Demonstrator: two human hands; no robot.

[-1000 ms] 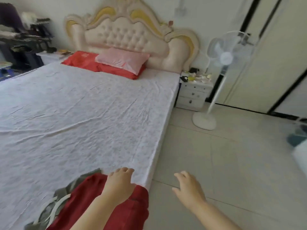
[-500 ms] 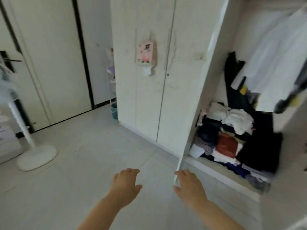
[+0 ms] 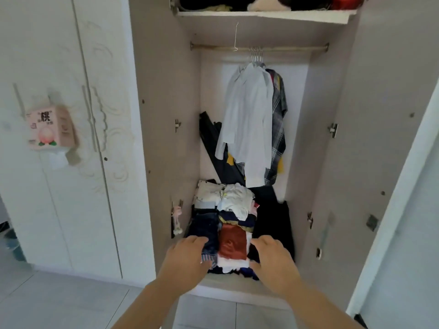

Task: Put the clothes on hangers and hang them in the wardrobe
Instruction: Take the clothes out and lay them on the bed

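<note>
Now the wardrobe (image 3: 166,115) stands open straight ahead. Its rail (image 3: 297,47) runs left to right under the shelf (image 3: 261,15). A bunch of hangers (image 3: 256,54) sits near the rail's middle, and one bare wire hook (image 3: 235,36) hangs further left. A white shirt (image 3: 249,119) hangs from the bunch with its long axis vertical, collar up and hem down, and a plaid shirt (image 3: 279,119) hangs just behind it on the right. Folded clothes (image 3: 231,200) are stacked on the wardrobe floor, the stacks running front to back, with jeans (image 3: 206,230) at front left beside a red cloth (image 3: 232,242).

Both hands reach toward the front of the stacks. The left hand (image 3: 187,255) is in front of the jeans and the right hand (image 3: 273,260) is right of the red cloth. Both have loose, spread fingers and hold nothing; whether they touch the clothes cannot be told.

Half a second ago the wardrobe lay off to the right, seen at an angle, and the hands were over bare floor. A second ago they were at the bed's edge, the left over a red garment.
</note>
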